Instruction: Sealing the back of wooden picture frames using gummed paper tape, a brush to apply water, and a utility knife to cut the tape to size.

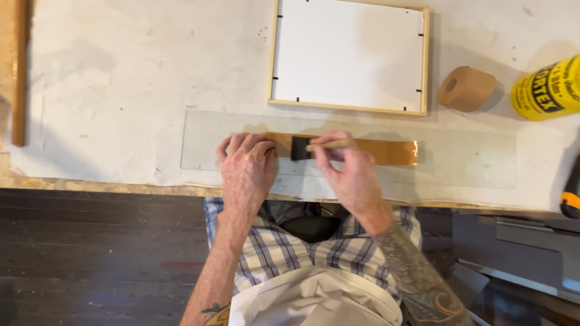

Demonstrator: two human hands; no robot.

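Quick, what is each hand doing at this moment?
Left hand: fingers bent, pressing down on the left end of the brown strip; it grips nothing.
Right hand: closed on the foam brush, on the strip.

- There is one view only, from a camera on the person's head, so no second view shares any part of the scene.
- It looks almost straight down over the near edge of the desk (109, 90), which fills the upper half of the frame.
- The person's own chest and forearms rise from the bottom centre, close to the lens.
- The hands (248, 166) sit at mid-frame, near the camera.
- Dark floor (90, 253) fills the lower left.
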